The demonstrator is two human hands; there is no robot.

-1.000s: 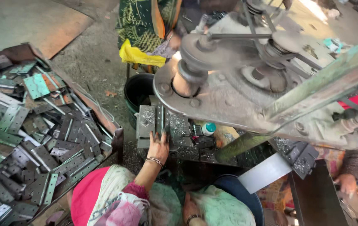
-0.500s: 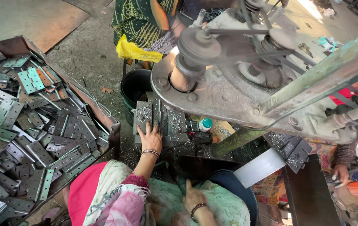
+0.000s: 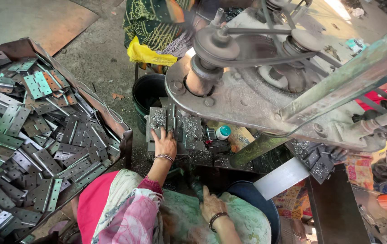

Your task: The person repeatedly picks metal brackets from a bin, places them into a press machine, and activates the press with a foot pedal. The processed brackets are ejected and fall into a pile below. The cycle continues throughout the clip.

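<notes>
My left hand (image 3: 164,142) reaches forward and lies on a stack of grey metal hinge plates (image 3: 157,119) on the work table under a big press machine (image 3: 247,99). Its fingers are spread over the plates' near edge, and no plate is lifted. My right hand (image 3: 211,205), with a dark bangle at the wrist, rests on the green cloth over my knee and holds nothing. More plates with small shiny bits on them (image 3: 193,131) lie just right of my left hand.
A wooden crate (image 3: 125,135) heaped with several hinge plates fills the left. A black bucket (image 3: 144,92) stands beyond the table, a small white and teal bottle (image 3: 222,132) beside the plates. Another person in green patterned cloth (image 3: 155,22) sits at the top. A blue tub (image 3: 252,199) and a metal chute (image 3: 281,178) are at my right.
My left hand has slid forward onto the plate stack. My right hand has come into view and settled on my knee. The view has shifted a little.
</notes>
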